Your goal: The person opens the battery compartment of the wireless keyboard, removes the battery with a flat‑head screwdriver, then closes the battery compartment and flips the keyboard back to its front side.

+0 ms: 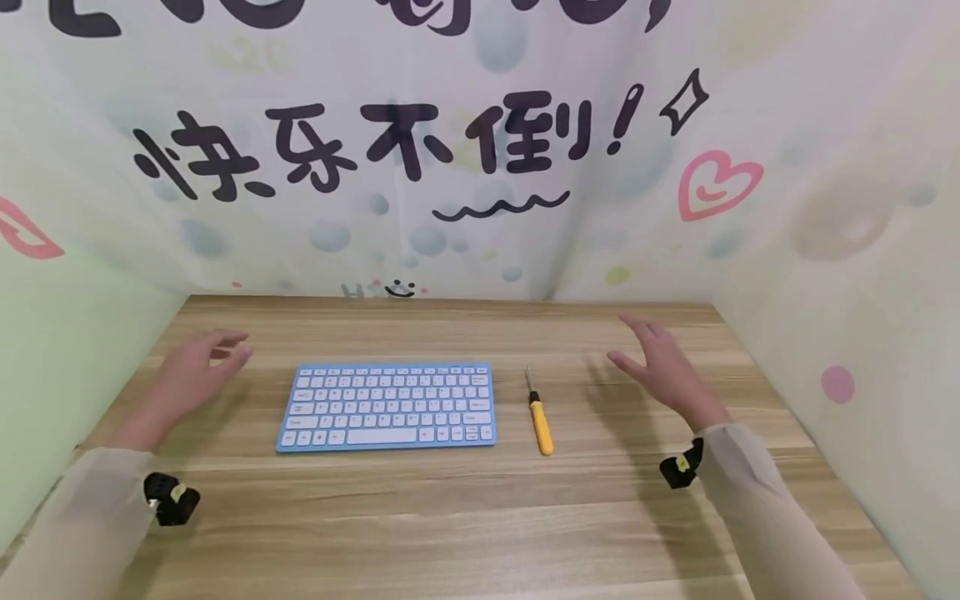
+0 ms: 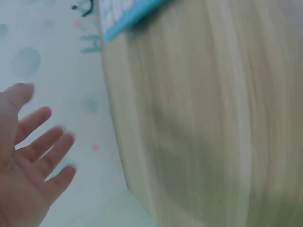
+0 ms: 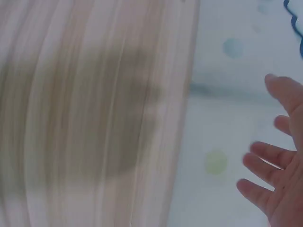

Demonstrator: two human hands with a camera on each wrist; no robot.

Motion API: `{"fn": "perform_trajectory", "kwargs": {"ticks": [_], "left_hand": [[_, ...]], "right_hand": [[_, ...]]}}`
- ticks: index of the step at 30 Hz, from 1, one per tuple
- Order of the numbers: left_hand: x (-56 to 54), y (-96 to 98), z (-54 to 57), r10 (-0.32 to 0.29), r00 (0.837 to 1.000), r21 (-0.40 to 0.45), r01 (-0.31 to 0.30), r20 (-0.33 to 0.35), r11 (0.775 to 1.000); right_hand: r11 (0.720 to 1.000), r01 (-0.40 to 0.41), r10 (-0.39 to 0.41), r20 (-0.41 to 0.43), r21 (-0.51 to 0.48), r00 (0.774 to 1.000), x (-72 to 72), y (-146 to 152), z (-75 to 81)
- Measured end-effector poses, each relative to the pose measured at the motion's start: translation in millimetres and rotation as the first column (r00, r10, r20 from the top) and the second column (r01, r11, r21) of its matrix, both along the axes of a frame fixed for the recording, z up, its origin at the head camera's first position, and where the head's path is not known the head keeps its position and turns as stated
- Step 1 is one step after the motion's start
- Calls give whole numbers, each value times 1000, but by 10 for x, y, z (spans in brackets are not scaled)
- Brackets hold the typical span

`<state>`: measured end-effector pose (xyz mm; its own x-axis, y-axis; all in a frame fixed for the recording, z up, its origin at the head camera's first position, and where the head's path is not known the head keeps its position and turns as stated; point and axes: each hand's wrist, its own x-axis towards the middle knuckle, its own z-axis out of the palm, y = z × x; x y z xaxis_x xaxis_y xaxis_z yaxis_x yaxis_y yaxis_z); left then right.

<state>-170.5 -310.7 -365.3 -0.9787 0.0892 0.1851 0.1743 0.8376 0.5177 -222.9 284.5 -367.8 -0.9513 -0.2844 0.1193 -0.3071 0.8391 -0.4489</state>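
In the head view, the flat keyboard (image 1: 386, 408) lay on the wood-grained table (image 1: 420, 525), the slim yellow-handled screwdriver (image 1: 540, 421) right of it; all handling seemed to remain. The left hand (image 1: 189, 371) and right hand (image 1: 663, 371), either side of the keyboard, held nothing. The left wrist view showed parted fingers, the right one likewise.

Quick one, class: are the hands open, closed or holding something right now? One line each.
Left hand: open, holding nothing.
Right hand: open, holding nothing.
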Motion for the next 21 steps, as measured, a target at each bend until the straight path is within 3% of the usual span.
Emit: {"fn": "perform_trajectory", "kwargs": {"ticks": [5, 10, 17, 21], "left_hand": [[3, 121, -3, -1, 997, 93, -6, 79, 996], [2, 169, -98, 7, 984, 149, -34, 175, 988], [6, 180, -276, 44, 953, 248, -122, 299, 961], [22, 205, -338, 27, 937, 311, -144, 349, 939]], "right_hand": [[993, -34, 34, -2, -115, 999, 74, -309, -4], [979, -84, 79, -33, -187, 996, 139, -614, -68], [971, -94, 110, 61, -221, 992, 186, -961, -238], [972, -99, 121, 96, -211, 988, 198, -1133, -328]]}}
